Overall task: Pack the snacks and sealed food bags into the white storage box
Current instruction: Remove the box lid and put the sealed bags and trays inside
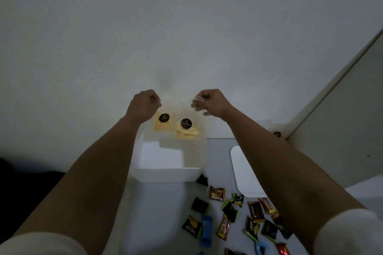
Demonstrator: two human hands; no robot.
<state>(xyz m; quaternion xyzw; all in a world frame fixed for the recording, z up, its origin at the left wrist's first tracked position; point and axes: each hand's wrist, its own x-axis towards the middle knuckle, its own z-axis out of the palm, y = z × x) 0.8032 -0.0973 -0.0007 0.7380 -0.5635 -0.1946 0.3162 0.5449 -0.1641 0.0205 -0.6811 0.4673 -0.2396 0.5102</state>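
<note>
The box [165,174] mouth is screened from above by the clear bag [178,128] stretched between both hands, the lid [242,172] lies just right of it, and scattered snacks [238,215] crowd the table [157,213] in front-right, leaving the front-left bare.

Left hand [145,103] and right hand [209,101] raised, fingers pinched closed, arms outstretched

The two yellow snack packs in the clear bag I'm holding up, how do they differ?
The left snack pack holds straight pale-yellow strips in a neat rectangle, and it hangs higher. The right snack pack holds rounder, loosely heaped pieces, and it sits lower. Both carry a round black label and hang inside the clear bag, pinched by the left hand and right hand above the white storage box.
</note>
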